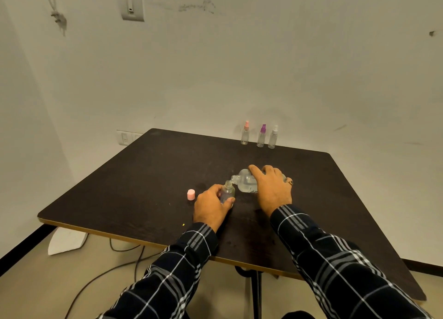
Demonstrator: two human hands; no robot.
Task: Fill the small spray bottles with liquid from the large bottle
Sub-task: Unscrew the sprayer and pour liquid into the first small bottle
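Sprayers [245, 136] [261, 139] [273, 140]: three capped, far edge. One pink cap [191, 194]. Left grip [211, 206] wraps small bottle [227, 191]; right grip [273, 189] clasps large bottle [245, 182].

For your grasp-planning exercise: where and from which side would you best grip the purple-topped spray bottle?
Probably its clear body, below the sprayer, from the front: the purple-topped bottle stands upright between the pink-topped bottle and white-topped bottle, close to the wall behind.

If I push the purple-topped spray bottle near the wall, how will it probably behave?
The purple-topped spray bottle stands tall and narrow, so it would probably tip easily. It looks small and see-through, perhaps empty, so likely light.
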